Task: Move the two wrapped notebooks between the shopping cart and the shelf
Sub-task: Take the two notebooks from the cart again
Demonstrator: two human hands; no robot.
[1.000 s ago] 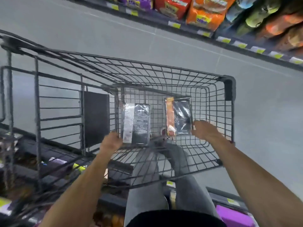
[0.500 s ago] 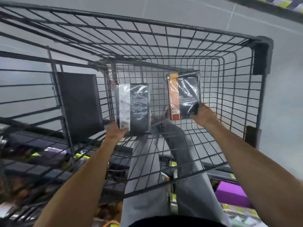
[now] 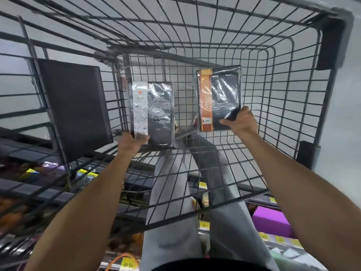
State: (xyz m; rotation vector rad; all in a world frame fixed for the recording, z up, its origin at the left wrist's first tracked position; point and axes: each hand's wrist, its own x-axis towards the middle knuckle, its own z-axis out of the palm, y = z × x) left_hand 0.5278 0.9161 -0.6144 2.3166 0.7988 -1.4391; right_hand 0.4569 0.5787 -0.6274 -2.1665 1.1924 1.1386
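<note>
Two black notebooks in clear wrap are inside the wire shopping cart. The one with a white band is gripped at its near edge by my left hand. The one with an orange band is gripped at its lower right corner by my right hand, thumb on its cover. Both notebooks are low in the basket, close to its wire floor; whether they rest on it I cannot tell.
A dark flat panel hangs on the cart's left inner side. Grey trouser legs show through the cart floor. Shelf edges with yellow price tags and a purple box lie below, at the right.
Both hands have gone deeper into the cart with the notebooks, and the camera has leaned closer over the basket. The snack shelf across the aisle has dropped out of view.
</note>
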